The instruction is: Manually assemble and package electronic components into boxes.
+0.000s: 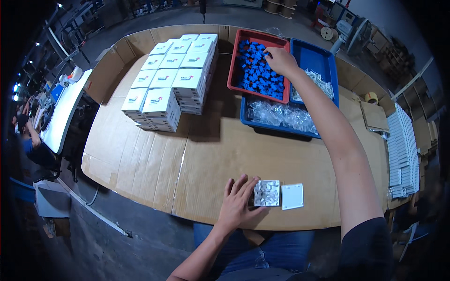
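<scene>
My left hand [236, 206] steadies a small open white box [267, 193] near the front edge of the table, fingers at its upper left corner and thumb along its lower side. Inside the box are small white parts, too fine to name. Right beside it lies a flat white square lid [292, 196]. My right arm stretches far forward, and my right hand [281, 62] is over the red tray [232, 70] of small blue plastic pieces [260, 70]. Its fingers are bent together at the pieces; what they pinch, if anything, is hidden.
Behind the red tray's right side, a blue tray [335, 75] holds white parts [321, 86]. Another blue tray [253, 124] contains clear plastic bags [281, 114]. White boxes [161, 100] stand stacked at the left; white pieces [402, 154] are piled far right near a tape roll [371, 98]. Cardboard walls rim the table.
</scene>
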Available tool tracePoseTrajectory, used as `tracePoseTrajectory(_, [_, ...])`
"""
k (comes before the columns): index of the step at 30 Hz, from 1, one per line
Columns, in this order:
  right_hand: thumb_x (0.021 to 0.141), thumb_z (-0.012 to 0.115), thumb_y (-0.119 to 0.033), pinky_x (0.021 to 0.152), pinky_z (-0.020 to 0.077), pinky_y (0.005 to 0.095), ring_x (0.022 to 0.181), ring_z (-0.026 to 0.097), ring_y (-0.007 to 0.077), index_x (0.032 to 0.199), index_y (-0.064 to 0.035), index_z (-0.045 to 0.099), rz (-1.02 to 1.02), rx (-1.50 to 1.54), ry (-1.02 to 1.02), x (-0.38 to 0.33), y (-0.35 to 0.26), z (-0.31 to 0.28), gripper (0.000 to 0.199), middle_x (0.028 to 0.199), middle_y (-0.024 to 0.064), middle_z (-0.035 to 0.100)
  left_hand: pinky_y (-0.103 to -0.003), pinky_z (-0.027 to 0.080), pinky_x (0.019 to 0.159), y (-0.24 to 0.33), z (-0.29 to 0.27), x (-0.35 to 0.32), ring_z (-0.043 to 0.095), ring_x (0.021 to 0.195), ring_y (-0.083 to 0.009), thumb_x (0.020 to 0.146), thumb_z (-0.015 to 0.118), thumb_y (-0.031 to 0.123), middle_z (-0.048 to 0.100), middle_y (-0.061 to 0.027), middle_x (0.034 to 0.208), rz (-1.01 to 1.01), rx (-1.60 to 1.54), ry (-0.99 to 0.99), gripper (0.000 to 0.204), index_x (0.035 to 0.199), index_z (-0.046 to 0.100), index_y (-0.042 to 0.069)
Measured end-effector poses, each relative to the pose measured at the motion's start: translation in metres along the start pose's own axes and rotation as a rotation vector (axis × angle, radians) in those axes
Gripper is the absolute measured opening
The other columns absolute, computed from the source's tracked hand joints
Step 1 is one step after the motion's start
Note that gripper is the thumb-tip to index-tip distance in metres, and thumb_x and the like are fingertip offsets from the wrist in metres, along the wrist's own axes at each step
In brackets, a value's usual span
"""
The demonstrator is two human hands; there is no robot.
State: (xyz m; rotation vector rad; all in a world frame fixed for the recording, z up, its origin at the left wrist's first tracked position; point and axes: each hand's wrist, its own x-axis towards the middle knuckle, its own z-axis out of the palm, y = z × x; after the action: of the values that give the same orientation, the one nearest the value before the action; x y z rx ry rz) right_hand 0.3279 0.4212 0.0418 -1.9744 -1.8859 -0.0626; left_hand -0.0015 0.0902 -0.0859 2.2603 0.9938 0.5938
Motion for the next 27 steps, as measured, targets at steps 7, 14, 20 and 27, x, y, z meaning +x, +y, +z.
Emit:
tracePoseTrajectory(7, [0.099, 0.06, -0.025, 0.098, 0.0539, 0.051, 0.117, 0.066, 0.0372, 0.121, -0.0086, 0.072, -0.116, -0.237, 0.091, 0.095, 0.032, 0.048, 0.029, 0.118, 0.0179, 0.07, -0.055, 0.017, 0.126, -0.003, 0.0, 0.005, 0.039, 0.15, -0.0274, 0.079, 0.082, 0.052, 0.052, -0.0019, 0.156, -0.015, 0.021, -0.037, 0.088, 0.151, 0.051, 0.011])
tracePoseTrajectory(14, [0.1, 0.057, -0.024, 0.103, 0.0522, 0.053, 0.13, 0.058, 0.0352, 0.129, -0.0134, 0.07, -0.048, -0.382, 0.032, 0.126, 0.036, 0.078, 0.034, 0.133, 0.0174, 0.063, -0.056, 0.02, 0.125, -0.001, -0.005, 0.009, 0.042, 0.148, -0.0274, 0.081, 0.081, 0.05, 0.055, -0.0026, 0.151, -0.032, 0.006, -0.043, 0.08, 0.146, 0.056, 0.011])
tracePoseTrajectory(20, [0.095, 0.067, -0.021, 0.099, 0.0514, 0.0537, 0.126, 0.06, 0.0313, 0.115, -0.0123, 0.072, -0.084, -0.309, 0.162, 0.124, 0.039, 0.083, 0.023, 0.122, 0.0109, 0.066, -0.056, 0.02, 0.124, -0.001, -0.004, 0.011, 0.042, 0.148, -0.0272, 0.081, 0.081, 0.051, 0.055, -0.0026, 0.151, -0.031, 0.014, -0.05, 0.079, 0.145, 0.056, 0.012])
tracePoseTrajectory(27, [0.088, 0.076, -0.019, 0.087, 0.0538, 0.0416, 0.102, 0.068, 0.0252, 0.103, -0.0146, 0.072, -0.472, -0.022, 0.618, 0.058, 0.02, 0.052, 0.016, 0.11, 0.0028, 0.066, -0.055, 0.02, 0.125, 0.0, -0.004, 0.009, 0.041, 0.149, -0.0271, 0.081, 0.08, 0.053, 0.053, -0.0027, 0.153, -0.029, 0.028, -0.052, 0.082, 0.147, 0.054, 0.012])
